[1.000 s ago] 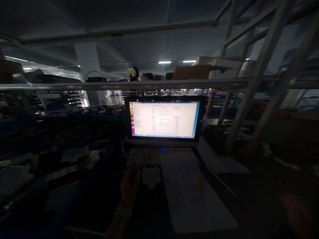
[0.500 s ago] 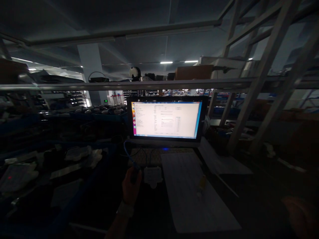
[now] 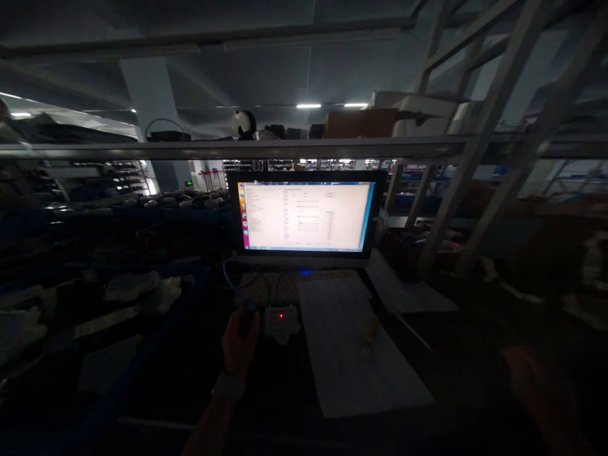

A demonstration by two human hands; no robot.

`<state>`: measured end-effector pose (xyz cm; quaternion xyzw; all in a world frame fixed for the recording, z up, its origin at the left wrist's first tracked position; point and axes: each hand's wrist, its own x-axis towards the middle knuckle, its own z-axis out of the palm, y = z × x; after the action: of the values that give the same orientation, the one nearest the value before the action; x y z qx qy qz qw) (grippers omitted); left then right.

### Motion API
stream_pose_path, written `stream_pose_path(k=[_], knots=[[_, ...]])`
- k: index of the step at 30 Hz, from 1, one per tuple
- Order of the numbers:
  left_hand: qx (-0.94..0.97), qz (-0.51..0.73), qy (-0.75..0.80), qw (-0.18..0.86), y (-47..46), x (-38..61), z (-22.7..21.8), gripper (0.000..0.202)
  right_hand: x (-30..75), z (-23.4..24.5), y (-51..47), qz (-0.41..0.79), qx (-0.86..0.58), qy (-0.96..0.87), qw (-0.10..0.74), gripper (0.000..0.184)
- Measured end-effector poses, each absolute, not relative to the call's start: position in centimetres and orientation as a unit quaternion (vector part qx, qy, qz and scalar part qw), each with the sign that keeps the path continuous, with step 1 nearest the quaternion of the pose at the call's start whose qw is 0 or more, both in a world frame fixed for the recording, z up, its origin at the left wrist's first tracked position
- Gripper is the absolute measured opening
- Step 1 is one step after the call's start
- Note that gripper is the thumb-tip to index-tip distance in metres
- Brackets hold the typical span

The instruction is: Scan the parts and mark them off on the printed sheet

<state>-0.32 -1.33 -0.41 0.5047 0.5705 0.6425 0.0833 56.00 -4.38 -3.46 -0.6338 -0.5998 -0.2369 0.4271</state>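
Note:
My left hand (image 3: 239,345) is closed around a dark object at the end of a blue cable (image 3: 230,278); its kind is too dark to make out. Just right of that hand lies a small pale box-like unit (image 3: 281,328) with a red light spot on its upper part. A white sheet of paper (image 3: 346,354) lies to the right of the unit, with a small yellow-and-clear item (image 3: 369,334) on it. Far to the right, my right hand (image 3: 527,373) is dim and blurred, its fingers unclear. A lit monitor (image 3: 306,215) stands behind, with a keyboard (image 3: 261,287) in front.
A blue bin (image 3: 128,373) at left holds several pale units and dark pieces. Another sheet (image 3: 418,294) lies right of the monitor. Overhead, a shelf (image 3: 204,149) spans the view, carrying a cardboard box (image 3: 358,123). Slanted metal posts (image 3: 451,196) stand at right.
The whole view has shifted slightly. A red light spot now shows on the pale unit, and the one over the left bin is gone. My right hand has come a little further into view.

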Motion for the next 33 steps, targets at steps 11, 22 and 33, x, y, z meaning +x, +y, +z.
stream_pose_path(k=[11,22,33], knots=[[0.502,0.62,0.599,0.064,-1.1,-0.7,-0.6,0.043,54.4,-2.4,-5.2,-0.22,-0.642,-0.594,0.432,0.018],[0.503,0.62,0.601,0.036,-0.7,-0.7,-0.5,0.041,43.4,1.7,-1.6,-0.088,-0.535,-0.792,0.282,0.032],[0.493,0.623,0.607,0.022,-0.4,-0.9,-0.5,0.037,36.6,1.5,2.9,0.076,-0.458,-0.833,0.301,0.015]])
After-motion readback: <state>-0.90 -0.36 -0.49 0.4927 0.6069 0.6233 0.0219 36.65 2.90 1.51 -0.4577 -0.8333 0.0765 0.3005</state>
